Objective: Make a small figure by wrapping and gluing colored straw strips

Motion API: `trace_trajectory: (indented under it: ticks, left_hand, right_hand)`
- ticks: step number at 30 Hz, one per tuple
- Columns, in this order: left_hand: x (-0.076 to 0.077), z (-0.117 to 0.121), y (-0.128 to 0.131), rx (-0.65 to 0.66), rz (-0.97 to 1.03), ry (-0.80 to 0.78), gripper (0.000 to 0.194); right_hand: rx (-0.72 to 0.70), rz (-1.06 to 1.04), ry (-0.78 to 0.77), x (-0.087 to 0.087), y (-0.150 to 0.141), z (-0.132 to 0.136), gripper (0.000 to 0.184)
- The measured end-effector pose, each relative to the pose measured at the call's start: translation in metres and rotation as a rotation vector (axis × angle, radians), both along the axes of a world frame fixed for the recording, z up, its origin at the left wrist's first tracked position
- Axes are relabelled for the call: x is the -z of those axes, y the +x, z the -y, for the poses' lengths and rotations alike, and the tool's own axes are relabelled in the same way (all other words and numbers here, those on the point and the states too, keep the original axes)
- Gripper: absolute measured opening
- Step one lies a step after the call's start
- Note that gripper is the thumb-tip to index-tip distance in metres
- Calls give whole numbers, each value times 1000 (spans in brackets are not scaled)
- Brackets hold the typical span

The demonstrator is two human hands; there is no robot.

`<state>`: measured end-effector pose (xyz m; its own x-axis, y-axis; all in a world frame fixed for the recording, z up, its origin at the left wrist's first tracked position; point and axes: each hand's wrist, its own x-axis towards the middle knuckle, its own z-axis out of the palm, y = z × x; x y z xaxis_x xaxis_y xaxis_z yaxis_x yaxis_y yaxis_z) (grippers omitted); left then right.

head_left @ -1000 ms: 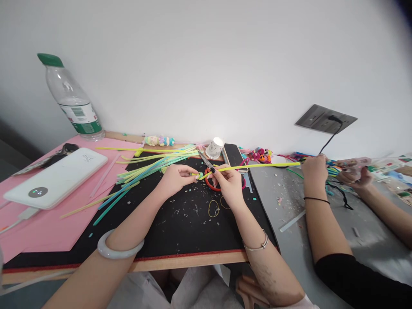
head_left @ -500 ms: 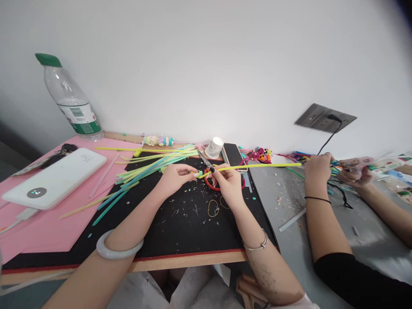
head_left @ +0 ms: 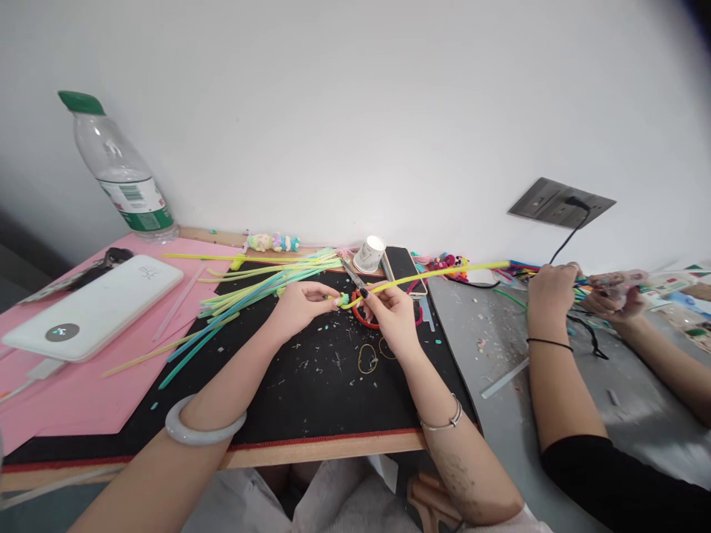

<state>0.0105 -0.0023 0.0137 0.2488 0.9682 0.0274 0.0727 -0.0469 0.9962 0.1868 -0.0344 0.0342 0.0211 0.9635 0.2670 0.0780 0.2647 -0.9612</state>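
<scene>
My left hand (head_left: 303,305) pinches a small green fuzzy twisted piece (head_left: 344,300) between thumb and fingertips. Close beside it, my right hand (head_left: 393,314) is closed on a long yellow pipe cleaner (head_left: 444,273) near its left end. The rest of that pipe cleaner slants up to the right, slightly bowed. Its left end meets the green piece; how they join is too small to tell. Scissors (head_left: 352,275) with red handles lie behind and partly under my right hand. Left of my hands spreads a bunch of green, yellow and blue pipe cleaners (head_left: 261,292).
A paper cup (head_left: 369,254) and a phone (head_left: 403,268) stand behind my hands. To the left are a power bank (head_left: 105,303), pink paper (head_left: 105,407) and a plastic bottle (head_left: 125,174). Rubber bands (head_left: 367,359) lie on the black mat (head_left: 311,407). A co-worker's hands (head_left: 552,289) work at right.
The yellow pipe cleaner's free right end has swung upward, from nearly level to a slant. Both my hands stay almost in place, still gripping.
</scene>
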Motion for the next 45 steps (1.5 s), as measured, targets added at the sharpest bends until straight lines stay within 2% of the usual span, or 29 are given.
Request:
trace_trajectory:
  ticks: [6, 10, 16, 22, 27, 32, 41, 45]
  left_hand:
    - [-3, 2, 2, 0, 118, -57, 29]
    - [-4, 3, 2, -3, 206, -119, 30]
    - [-2, 4, 2, -22, 378, -172, 28]
    - [-5, 5, 2, -44, 475, -205, 24]
    - [-5, 3, 2, -93, 458, -202, 27]
    - [-4, 3, 3, -107, 412, -191, 30]
    - [-6, 5, 2, -22, 421, -181, 33]
    - [-5, 5, 2, -24, 380, -120, 36]
  right_hand:
    - [-91, 126, -57, 2, 1, -1, 16]
    - [-93, 221, -73, 3, 0, 1, 10]
    - [-77, 276, -1, 5, -1, 2, 9]
    - [-86, 254, -24, 6, -4, 4, 9]
    - [-83, 273, 63, 8, -5, 4, 7]
    - [-92, 276, 23, 8, -6, 4, 7]
    - [-47, 258, -2, 7, -3, 5, 10]
    - [-59, 247, 7, 6, -2, 4, 12]
